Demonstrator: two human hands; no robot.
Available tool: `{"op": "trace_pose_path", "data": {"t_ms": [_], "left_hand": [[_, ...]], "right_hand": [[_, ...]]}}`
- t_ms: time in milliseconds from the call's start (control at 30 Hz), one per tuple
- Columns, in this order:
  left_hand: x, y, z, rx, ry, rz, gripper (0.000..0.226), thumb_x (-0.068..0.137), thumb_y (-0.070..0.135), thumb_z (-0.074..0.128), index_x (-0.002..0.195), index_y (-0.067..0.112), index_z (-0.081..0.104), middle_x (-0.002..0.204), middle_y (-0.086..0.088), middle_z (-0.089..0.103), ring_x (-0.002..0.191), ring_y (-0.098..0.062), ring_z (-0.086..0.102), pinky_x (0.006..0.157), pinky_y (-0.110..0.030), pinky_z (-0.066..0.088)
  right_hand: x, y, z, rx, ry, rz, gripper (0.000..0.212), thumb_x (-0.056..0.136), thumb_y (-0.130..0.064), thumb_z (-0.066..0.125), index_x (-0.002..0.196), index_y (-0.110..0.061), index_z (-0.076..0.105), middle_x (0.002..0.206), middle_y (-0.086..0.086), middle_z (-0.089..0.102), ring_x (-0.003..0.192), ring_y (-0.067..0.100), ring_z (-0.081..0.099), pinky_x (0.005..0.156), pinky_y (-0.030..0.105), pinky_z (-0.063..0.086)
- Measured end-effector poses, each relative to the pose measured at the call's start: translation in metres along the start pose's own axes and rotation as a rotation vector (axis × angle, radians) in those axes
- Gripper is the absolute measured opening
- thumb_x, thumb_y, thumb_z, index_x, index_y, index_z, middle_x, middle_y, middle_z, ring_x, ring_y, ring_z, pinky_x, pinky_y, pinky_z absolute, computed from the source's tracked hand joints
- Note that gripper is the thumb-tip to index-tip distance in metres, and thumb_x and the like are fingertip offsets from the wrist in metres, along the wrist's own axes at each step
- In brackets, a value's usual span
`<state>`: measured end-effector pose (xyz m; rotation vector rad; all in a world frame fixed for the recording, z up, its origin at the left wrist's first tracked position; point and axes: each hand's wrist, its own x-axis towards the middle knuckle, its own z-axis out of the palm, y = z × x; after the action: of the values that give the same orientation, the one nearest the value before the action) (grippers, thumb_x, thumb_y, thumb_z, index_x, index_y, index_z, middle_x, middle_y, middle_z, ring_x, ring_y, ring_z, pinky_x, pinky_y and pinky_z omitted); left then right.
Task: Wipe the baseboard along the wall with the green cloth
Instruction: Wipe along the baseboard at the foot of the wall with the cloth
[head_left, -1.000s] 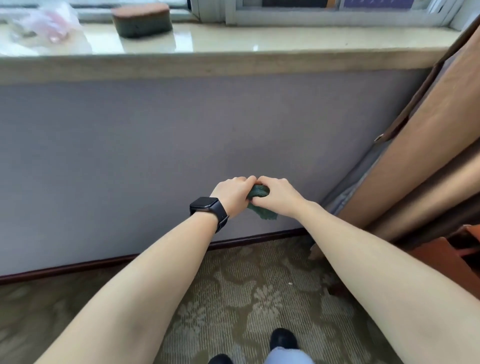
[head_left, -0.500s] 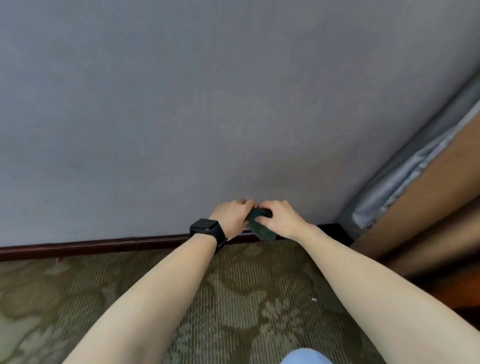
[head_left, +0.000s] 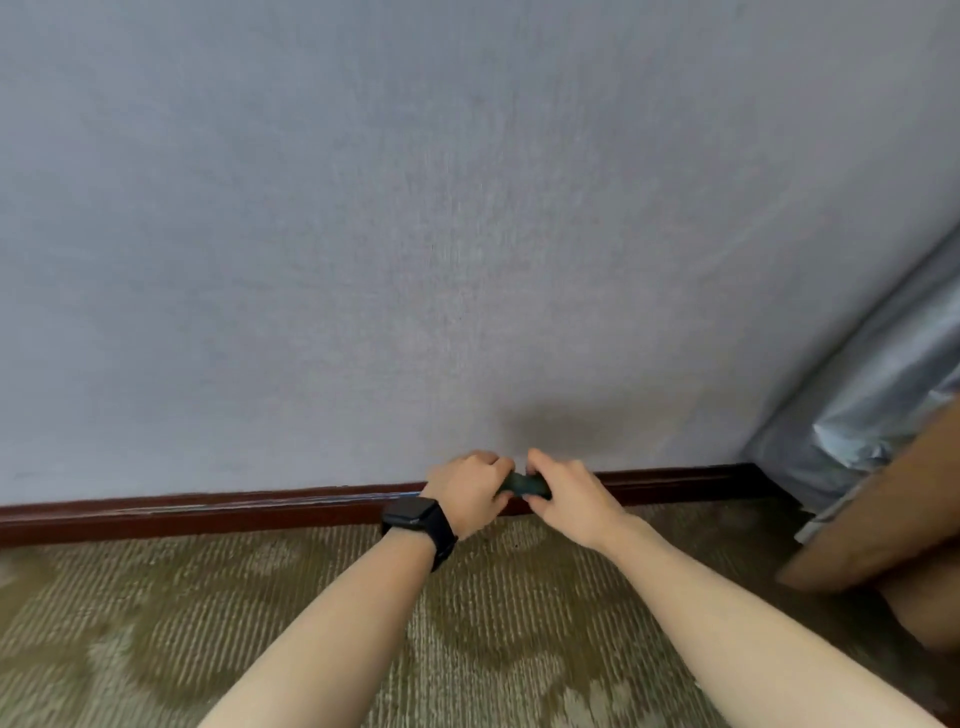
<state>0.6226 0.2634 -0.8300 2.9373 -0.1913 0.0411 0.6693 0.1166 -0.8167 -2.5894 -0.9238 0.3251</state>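
A dark red-brown baseboard (head_left: 208, 512) runs along the foot of the grey wall (head_left: 415, 234). The green cloth (head_left: 522, 484) is bunched small between my two hands, right in front of the baseboard. My left hand (head_left: 465, 488), with a black watch on its wrist, grips the cloth's left end. My right hand (head_left: 563, 493) grips its right end. Most of the cloth is hidden by my fingers, and whether it touches the baseboard I cannot tell.
A patterned olive carpet (head_left: 260, 623) covers the floor. At the right, a grey lining (head_left: 862, 395) and a brown curtain (head_left: 883, 519) hang down to the floor and cover the corner end of the baseboard.
The view has dropped from the window sill to the wall's foot. Both hands have gone down with the cloth, from mid-wall to the level of the baseboard.
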Motion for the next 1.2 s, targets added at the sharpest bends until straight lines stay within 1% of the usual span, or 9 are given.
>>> {"op": "trace_pose_path", "data": {"t_ms": [167,267,333,433,600,733,833,1000,1200], "left_hand": [[0.009,0.003,0.031,0.081,0.083,0.043,0.025,0.098,0.018,0.037,0.118,0.01,0.049,0.115,-0.008,0.057,0.105,-0.025,0.051,0.086,-0.032,0.037],[0.014,0.001,0.043,0.108,0.084,0.048,0.028,0.098,0.02,0.039,0.122,0.01,0.049,0.119,-0.008,0.056,0.107,-0.025,0.05,0.089,-0.032,0.037],[0.015,-0.001,0.047,0.134,0.128,0.086,0.03,0.091,0.019,0.055,0.119,0.007,0.057,0.117,-0.01,0.061,0.104,-0.025,0.057,0.086,-0.032,0.045],[0.014,-0.003,0.053,0.168,0.194,0.14,0.039,0.052,0.017,0.09,0.088,0.008,0.075,0.089,-0.008,0.074,0.074,-0.02,0.071,0.058,-0.024,0.056],[0.032,0.003,0.079,0.144,0.218,0.141,0.054,0.044,0.031,0.093,0.091,0.011,0.075,0.089,-0.004,0.074,0.076,-0.016,0.071,0.062,-0.025,0.058],[0.046,0.009,0.102,0.136,0.217,0.205,0.054,0.046,0.036,0.091,0.093,0.014,0.076,0.092,-0.002,0.074,0.081,-0.014,0.071,0.068,-0.024,0.058],[0.04,0.001,0.111,0.184,0.186,0.267,0.045,0.056,0.037,0.087,0.095,0.017,0.076,0.099,-0.004,0.073,0.088,-0.016,0.07,0.075,-0.028,0.058],[0.015,-0.035,0.112,0.367,0.095,0.318,0.054,0.052,0.037,0.086,0.101,0.016,0.075,0.111,-0.01,0.069,0.099,-0.022,0.067,0.08,-0.034,0.057],[-0.002,-0.046,0.113,0.383,0.06,0.352,0.065,0.052,0.041,0.083,0.111,0.017,0.07,0.121,-0.012,0.063,0.111,-0.024,0.061,0.088,-0.038,0.053]], "right_hand": [[0.012,0.025,0.023,0.026,-0.008,0.006,0.025,0.087,-0.01,0.056,0.093,-0.021,0.035,0.084,0.004,0.058,0.075,0.022,0.06,0.064,0.036,0.05],[0.017,0.044,0.031,0.013,-0.006,0.007,0.034,0.088,-0.007,0.055,0.116,-0.022,0.042,0.099,0.009,0.065,0.088,0.026,0.063,0.075,0.039,0.053],[0.022,0.059,0.035,-0.053,0.025,-0.014,0.043,0.089,-0.005,0.052,0.127,-0.024,0.047,0.113,0.007,0.064,0.1,0.024,0.06,0.085,0.037,0.05],[0.026,0.079,0.04,-0.171,0.082,-0.007,0.044,0.09,-0.004,0.048,0.129,-0.025,0.051,0.126,0.002,0.057,0.112,0.021,0.054,0.096,0.033,0.043],[0.031,0.096,0.053,-0.24,0.123,-0.06,0.044,0.091,-0.007,0.052,0.132,-0.022,0.049,0.137,-0.002,0.049,0.125,0.016,0.044,0.106,0.029,0.035],[0.028,0.108,0.055,-0.281,0.264,-0.13,0.044,0.054,0.007,0.082,0.095,-0.006,0.072,0.097,0.011,0.071,0.088,0.027,0.068,0.07,0.037,0.058],[0.022,0.122,0.053,-0.425,0.288,-0.033,0.05,0.032,0.006,0.088,0.078,-0.004,0.072,0.077,0.014,0.069,0.069,0.03,0.068,0.052,0.034,0.058],[0.022,0.135,0.063,-0.447,0.281,0.349,0.043,0.086,-0.004,0.054,0.126,-0.018,0.047,0.123,0.013,0.044,0.103,0.026,0.05,0.073,0.031,0.051],[0.04,0.11,0.09,-0.069,0.395,0.48,0.029,0.085,-0.015,0.06,0.113,-0.007,0.059,0.123,0.012,0.035,0.111,0.026,0.044,0.091,0.03,0.043]]}}
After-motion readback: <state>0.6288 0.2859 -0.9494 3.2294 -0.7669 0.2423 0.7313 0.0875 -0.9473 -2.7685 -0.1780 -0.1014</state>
